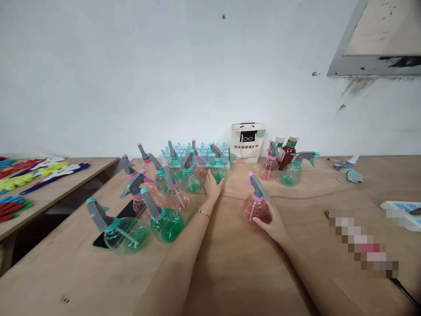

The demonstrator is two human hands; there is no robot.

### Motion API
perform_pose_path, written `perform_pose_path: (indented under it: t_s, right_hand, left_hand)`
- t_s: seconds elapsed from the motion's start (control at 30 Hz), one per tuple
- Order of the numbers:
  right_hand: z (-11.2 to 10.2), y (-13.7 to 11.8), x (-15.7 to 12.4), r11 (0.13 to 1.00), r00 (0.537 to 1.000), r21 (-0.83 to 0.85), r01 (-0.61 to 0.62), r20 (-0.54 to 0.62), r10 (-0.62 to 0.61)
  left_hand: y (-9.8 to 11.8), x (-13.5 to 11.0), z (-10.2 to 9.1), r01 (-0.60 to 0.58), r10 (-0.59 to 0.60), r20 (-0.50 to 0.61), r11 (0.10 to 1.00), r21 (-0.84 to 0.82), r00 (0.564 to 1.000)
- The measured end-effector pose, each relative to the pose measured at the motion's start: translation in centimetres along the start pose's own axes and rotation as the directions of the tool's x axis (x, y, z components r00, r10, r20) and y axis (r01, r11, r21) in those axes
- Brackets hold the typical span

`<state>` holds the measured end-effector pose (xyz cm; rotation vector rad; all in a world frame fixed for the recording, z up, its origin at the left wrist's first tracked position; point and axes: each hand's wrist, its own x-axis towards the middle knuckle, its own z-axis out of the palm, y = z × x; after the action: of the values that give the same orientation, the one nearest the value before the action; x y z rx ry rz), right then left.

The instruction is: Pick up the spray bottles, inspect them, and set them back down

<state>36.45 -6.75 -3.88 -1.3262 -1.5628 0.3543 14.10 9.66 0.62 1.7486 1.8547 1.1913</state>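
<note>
My right hand (pixel 271 224) is wrapped around the base of a pink spray bottle (pixel 255 205) with a grey trigger, standing on the wooden table (pixel 237 267). My left hand (pixel 213 186) reaches forward with fingers spread, touching a green spray bottle (pixel 218 168) at the back of a cluster. That cluster of several green and pink spray bottles (pixel 164 197) stands to the left of my left arm. A thin bracelet (pixel 204 213) sits on my left wrist.
A small paper bag (pixel 247 142) stands against the white wall. Right of it stand a pink bottle (pixel 269 166), a green spray bottle (pixel 294 170) and a dark red bottle (pixel 287 153). A light blue rack (pixel 197 151) sits behind the cluster. Coloured plastic items (pixel 29 175) lie on the left table.
</note>
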Motion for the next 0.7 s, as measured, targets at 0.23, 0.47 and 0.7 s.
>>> perform_pose_path:
  t_s: [0.23,0.47,0.7]
  right_hand:
    - [0.2,0.3,-0.1,1.0,1.0,-0.008,0.002,-0.013,-0.002]
    - [1.8,-1.2,-0.8,0.99,0.998,0.131,-0.048,0.052,0.041]
    - [4.9,-4.2,-2.9,0.972,0.956,0.213,0.102,0.249,-0.155]
  left_hand:
    - [0.1,0.1,-0.3,-0.003,0.001,-0.03,0.998,-0.066,1.0]
    - [1.4,-8.0,-3.6,-0.282,0.298,-0.009,0.893,-0.35,0.955]
    - [3.8,-14.3,-8.4,-0.29,0.408,0.131,0.806,-0.516,0.903]
